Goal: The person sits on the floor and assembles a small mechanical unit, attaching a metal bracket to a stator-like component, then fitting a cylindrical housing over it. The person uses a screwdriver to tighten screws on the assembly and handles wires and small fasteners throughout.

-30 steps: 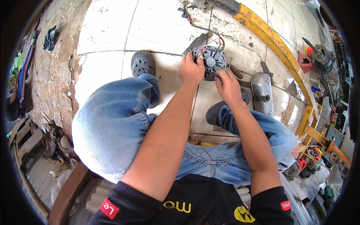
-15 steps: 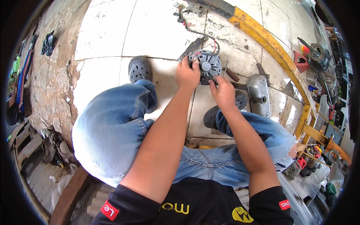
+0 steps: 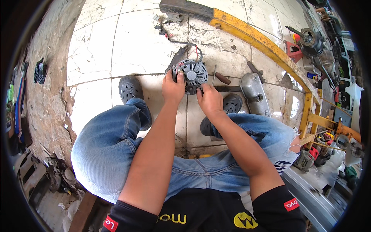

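Note:
A round grey electric motor [image 3: 192,74] with a finned end cover lies on the tiled floor in front of me, red and black wires leading off its top. My left hand [image 3: 172,87] grips its left rim. My right hand [image 3: 209,99] holds its lower right edge, fingers curled against the casing. Both forearms reach down between my knees in blue jeans.
A screwdriver with a dark handle [image 3: 218,77] and a silver metal cover [image 3: 254,94] lie just right of the motor. A yellow steel beam [image 3: 258,41] crosses the floor behind. Grey clogs [image 3: 130,89] flank my hands. Tools and machine parts [image 3: 319,40] crowd the right side.
The view has shifted, so the motor sits a little higher and more central. Both hands stay on the motor, the right one has slid lower along its edge.

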{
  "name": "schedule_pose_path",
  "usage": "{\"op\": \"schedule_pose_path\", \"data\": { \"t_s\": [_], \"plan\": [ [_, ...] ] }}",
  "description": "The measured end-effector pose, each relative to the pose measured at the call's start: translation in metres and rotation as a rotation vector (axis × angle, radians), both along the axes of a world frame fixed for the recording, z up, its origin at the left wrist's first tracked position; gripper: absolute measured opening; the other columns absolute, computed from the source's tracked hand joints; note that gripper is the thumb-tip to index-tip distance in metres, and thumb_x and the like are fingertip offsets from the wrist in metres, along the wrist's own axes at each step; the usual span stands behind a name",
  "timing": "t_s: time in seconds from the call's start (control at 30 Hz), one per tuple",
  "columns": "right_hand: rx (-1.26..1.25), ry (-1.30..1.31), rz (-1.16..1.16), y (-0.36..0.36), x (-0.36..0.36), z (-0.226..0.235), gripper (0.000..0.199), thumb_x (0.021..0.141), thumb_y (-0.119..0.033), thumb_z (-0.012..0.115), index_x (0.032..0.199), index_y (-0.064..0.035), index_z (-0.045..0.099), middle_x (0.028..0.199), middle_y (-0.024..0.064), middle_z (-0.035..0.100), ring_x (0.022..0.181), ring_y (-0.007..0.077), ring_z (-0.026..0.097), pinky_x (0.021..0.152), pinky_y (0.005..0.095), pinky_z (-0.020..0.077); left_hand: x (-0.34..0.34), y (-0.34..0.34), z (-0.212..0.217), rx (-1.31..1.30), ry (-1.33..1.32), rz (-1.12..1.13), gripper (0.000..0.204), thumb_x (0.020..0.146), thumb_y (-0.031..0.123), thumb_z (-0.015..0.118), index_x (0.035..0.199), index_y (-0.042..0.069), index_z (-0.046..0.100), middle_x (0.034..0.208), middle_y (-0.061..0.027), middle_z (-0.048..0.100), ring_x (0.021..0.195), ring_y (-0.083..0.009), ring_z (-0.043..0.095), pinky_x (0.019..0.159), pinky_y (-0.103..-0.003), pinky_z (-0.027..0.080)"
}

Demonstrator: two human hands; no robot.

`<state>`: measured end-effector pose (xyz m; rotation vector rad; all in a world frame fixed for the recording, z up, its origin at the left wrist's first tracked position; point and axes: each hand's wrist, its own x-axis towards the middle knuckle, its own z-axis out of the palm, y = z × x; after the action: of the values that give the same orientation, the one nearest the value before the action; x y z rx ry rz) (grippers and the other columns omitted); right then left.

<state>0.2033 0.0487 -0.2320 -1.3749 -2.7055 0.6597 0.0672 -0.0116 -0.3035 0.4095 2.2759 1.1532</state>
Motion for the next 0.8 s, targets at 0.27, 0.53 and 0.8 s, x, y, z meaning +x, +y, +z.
{"op": "schedule_pose_path", "data": {
  "t_s": [0.27, 0.53, 0.8],
  "plan": [
    [-0.027, -0.009, 0.000, 0.005, 0.005, -0.001, 0.018, 0.089, -0.020, 0.062, 0.096, -0.0036, 0.059, 0.093, 0.0175, 0.066, 0.078, 0.0385, 0.067, 0.070, 0.0487, 0.0545, 0.002, -0.008, 0.019, 0.099, -0.008, -0.030, 0.058, 0.092, 0.033, 0.064, 0.128, -0.010, 0.051, 0.112, -0.0260, 0.063, 0.104, -0.0368, 0.063, 0.091, -0.043, 0.049],
    [-0.006, 0.059, -0.029, 0.014, 0.003, -0.003, 0.016, 0.089, -0.018, 0.063, 0.091, -0.0032, 0.058, 0.092, 0.0172, 0.064, 0.077, 0.0402, 0.066, 0.068, 0.0494, 0.0532, 0.006, -0.015, 0.027, 0.090, -0.008, -0.005, 0.053, 0.092, 0.032, 0.066, 0.118, -0.013, 0.053, 0.106, -0.0230, 0.064, 0.097, -0.0300, 0.063, 0.086, -0.041, 0.049],
    [-0.001, 0.060, 0.076, 0.016, 0.005, 0.002, 0.016, 0.083, -0.019, 0.064, 0.090, -0.0049, 0.062, 0.092, 0.0148, 0.065, 0.078, 0.0337, 0.068, 0.069, 0.0463, 0.0556, 0.003, -0.017, 0.020, 0.084, 0.052, -0.040, 0.054, 0.093, 0.035, 0.065, 0.119, -0.011, 0.053, 0.108, -0.0235, 0.063, 0.100, -0.0320, 0.062, 0.089, -0.041, 0.048]
  ]
}}
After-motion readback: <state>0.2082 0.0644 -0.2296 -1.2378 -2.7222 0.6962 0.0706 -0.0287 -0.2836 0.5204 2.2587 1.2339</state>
